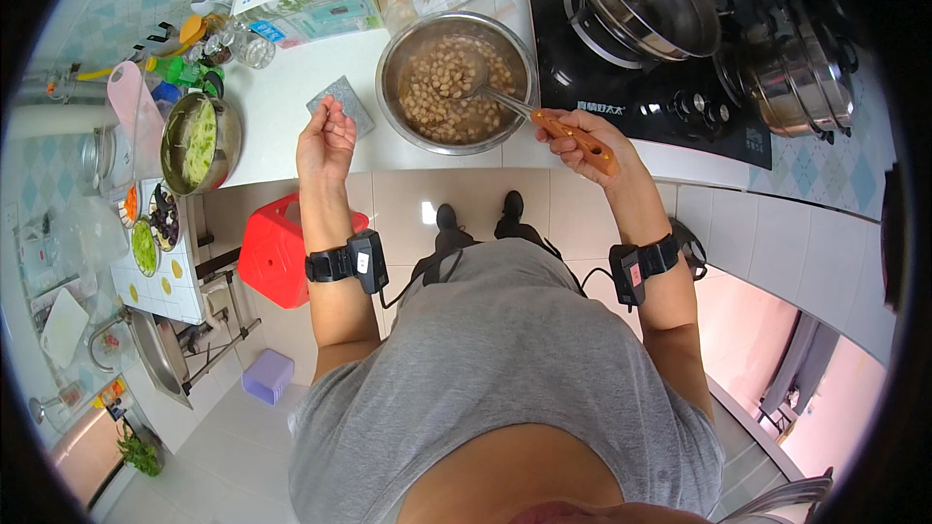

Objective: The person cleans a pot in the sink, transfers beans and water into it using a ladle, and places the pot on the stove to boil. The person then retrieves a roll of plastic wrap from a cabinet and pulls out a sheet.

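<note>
My right hand point(582, 145) grips the wooden handle point(575, 140) of a metal ladle, whose bowl point(466, 80) rests among beans in liquid in a wide steel basin point(386, 98). The beans point(444, 116) look tan and round, perhaps peanuts or chickpeas. The basin stands on the white counter, just left of the gas hob. My left hand point(331, 135) is palm up with curled fingers and holds nothing; it is over the counter's front edge, beside a grey square slab point(349, 105).
A steel wok point(655, 7) sits on the black gas hob point(553, 36), with a stacked steamer pot point(801, 73) to its right. At left are a pan of sliced green vegetable point(196, 142), bottles and small plates. A red stool point(273, 255) stands below the counter.
</note>
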A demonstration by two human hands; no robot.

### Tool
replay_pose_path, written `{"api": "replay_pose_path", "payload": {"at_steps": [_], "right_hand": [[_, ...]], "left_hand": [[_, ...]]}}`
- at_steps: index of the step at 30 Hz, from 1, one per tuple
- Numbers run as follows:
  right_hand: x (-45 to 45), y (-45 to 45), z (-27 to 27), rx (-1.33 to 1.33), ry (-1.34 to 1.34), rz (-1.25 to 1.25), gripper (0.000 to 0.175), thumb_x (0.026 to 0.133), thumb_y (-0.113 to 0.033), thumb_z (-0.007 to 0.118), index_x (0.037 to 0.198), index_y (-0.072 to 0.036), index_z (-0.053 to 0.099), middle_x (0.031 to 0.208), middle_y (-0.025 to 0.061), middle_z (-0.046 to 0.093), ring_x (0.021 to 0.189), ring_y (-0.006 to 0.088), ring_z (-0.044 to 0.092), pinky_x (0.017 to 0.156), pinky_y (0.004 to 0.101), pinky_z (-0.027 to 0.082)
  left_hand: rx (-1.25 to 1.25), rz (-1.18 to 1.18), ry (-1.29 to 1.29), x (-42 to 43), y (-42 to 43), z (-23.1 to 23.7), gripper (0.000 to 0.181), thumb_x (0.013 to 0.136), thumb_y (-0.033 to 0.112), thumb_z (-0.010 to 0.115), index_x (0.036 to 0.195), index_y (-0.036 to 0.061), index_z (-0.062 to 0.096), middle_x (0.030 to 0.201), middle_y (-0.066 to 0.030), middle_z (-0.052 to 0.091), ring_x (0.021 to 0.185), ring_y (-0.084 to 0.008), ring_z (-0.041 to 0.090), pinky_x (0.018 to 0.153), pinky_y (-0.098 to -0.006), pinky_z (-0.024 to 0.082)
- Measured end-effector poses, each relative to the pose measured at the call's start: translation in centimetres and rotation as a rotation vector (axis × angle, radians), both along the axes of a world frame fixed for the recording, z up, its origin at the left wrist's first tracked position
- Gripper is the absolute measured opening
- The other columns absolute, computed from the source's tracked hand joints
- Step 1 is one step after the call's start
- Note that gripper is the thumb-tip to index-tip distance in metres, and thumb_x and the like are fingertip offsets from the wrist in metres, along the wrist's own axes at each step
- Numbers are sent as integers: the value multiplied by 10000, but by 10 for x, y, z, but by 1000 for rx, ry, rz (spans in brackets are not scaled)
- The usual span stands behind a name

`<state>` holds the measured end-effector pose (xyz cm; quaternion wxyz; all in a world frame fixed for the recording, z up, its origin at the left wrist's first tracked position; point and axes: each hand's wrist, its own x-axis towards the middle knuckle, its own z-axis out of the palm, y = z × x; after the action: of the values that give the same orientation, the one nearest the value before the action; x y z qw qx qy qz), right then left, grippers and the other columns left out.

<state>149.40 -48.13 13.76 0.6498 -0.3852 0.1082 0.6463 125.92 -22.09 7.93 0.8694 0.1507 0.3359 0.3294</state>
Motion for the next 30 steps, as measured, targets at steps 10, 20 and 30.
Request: {"api": "replay_pose_path", "payload": {"at_steps": [10,20,30], "right_hand": [[-2,-4,-9,69,92,3,286,778,-88,443,1016,64,398,794,194,490,496,99,493,375,149,440],[-25,10,12,-215,-581,184,339,745,-62,445,1067,38,414,703,108,530,461,116,484,355,207,381],[-23,14,-7,-110,-295,166,355,761,-87,461,1086,32,380,729,137,528,478,122,488,357,197,381]], "left_hand": [[8,-11,-2,0,1,-1,157,835,121,410,912,31,513,754,-48,590,662,-100,567,628,-260,463],[17,-9,12,-1,0,2,151,834,111,411,906,25,512,736,-51,589,628,-101,558,612,-253,464],[19,-22,-1,1,0,5,149,832,117,418,894,27,518,733,-53,591,640,-107,563,620,-261,463]]}}
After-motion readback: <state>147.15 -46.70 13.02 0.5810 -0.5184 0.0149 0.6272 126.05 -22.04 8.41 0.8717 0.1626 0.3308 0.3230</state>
